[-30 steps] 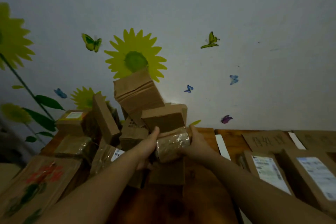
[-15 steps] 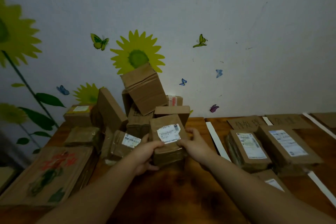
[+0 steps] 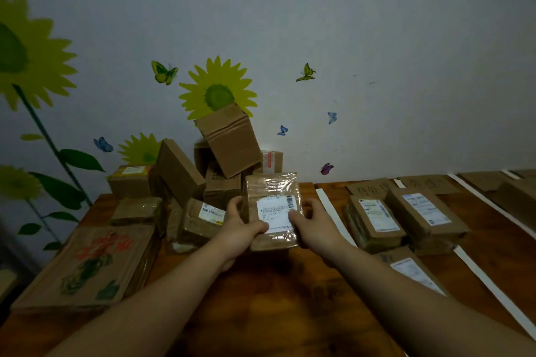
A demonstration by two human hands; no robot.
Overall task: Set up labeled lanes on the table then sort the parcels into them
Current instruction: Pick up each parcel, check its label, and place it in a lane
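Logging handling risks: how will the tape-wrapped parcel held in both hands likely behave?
The tape-wrapped parcel is probably somewhat slippery: glossy clear tape covers its face. It looks stiff, with flat faces between the left hand and right hand. Likely light for its size, since a side grip alone seems to carry it.

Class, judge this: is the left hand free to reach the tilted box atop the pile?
Probably not yet: the left hand grips the taped parcel with the right hand, though nothing blocks the tilted box.
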